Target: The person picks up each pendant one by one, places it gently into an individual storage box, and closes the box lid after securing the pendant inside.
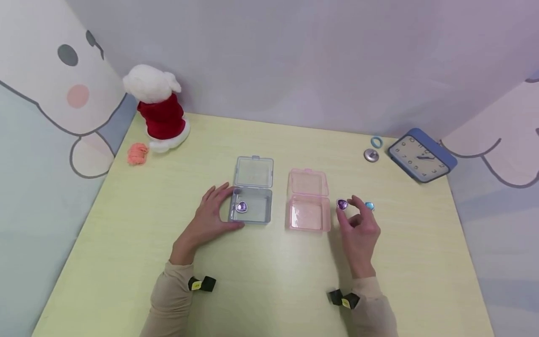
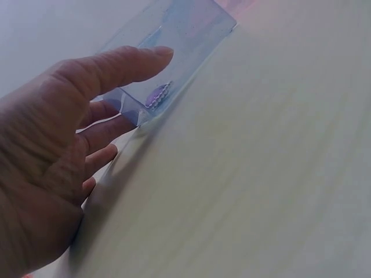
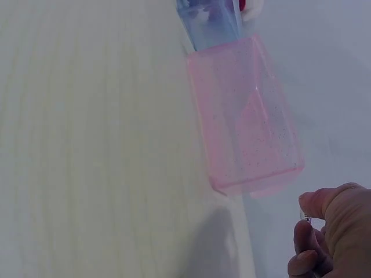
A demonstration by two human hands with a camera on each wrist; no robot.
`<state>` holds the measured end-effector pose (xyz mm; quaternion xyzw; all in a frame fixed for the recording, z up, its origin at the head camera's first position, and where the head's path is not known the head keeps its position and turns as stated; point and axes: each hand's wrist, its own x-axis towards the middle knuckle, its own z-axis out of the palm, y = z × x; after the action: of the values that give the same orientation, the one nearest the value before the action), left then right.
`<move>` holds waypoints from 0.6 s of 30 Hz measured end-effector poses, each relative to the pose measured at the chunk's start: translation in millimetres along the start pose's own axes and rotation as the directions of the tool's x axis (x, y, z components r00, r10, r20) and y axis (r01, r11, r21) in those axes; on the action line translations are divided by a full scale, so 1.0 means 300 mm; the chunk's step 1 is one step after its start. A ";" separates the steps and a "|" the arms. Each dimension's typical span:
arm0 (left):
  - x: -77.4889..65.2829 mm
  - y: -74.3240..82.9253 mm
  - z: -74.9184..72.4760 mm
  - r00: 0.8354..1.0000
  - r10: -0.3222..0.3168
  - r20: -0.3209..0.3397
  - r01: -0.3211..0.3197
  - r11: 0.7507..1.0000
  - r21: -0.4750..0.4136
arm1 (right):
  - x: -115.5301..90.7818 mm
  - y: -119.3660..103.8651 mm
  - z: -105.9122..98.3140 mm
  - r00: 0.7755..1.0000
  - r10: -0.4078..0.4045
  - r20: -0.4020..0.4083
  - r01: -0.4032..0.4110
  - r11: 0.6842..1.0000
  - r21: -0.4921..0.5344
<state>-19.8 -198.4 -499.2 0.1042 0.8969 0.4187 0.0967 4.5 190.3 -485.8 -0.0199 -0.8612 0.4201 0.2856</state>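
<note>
A clear blue box (image 1: 262, 215) stands with its lid (image 1: 254, 172) folded back. Inside, near its left end, lies a purple gem (image 1: 241, 207) with a silvery beaded rim. My left hand (image 1: 209, 217) grips this box at the left end, thumb along the near wall, fingers at the far corner; the left wrist view shows the thumb on the clear wall. Between thumb and forefinger my right hand (image 1: 360, 229) pinches another purple gem (image 1: 342, 204), just right of an open pink box (image 1: 309, 214). In the right wrist view only a small silvery bit shows between the fingertips.
A light-blue gem (image 1: 369, 206) lies behind the right hand. Farther back are a round silver piece (image 1: 371, 155), a blue ring (image 1: 376, 142) and a blue clock (image 1: 422, 155). At the back left stand a red-and-white plush toy (image 1: 162, 110) and a coral bundle (image 1: 137, 154).
</note>
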 end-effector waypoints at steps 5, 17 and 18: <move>-0.002 0.006 -0.005 1.000 -0.007 0.002 0.007 1.000 -0.003 | 0.007 -0.036 0.014 1.000 -0.025 0.008 0.025 1.000 0.012; -0.001 0.002 -0.004 1.000 -0.016 0.003 0.016 1.000 -0.007 | 0.026 -0.133 0.087 0.990 -0.123 0.071 0.118 0.991 0.068; -0.002 0.002 -0.003 1.000 -0.016 0.003 0.016 1.000 -0.008 | 0.026 -0.138 0.096 0.988 -0.130 0.080 0.124 0.989 0.079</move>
<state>-19.4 -198.9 -498.2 0.0974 0.8958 0.4214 0.1019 -8.1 145.2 -465.6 0.0634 -0.8559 0.4329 0.2756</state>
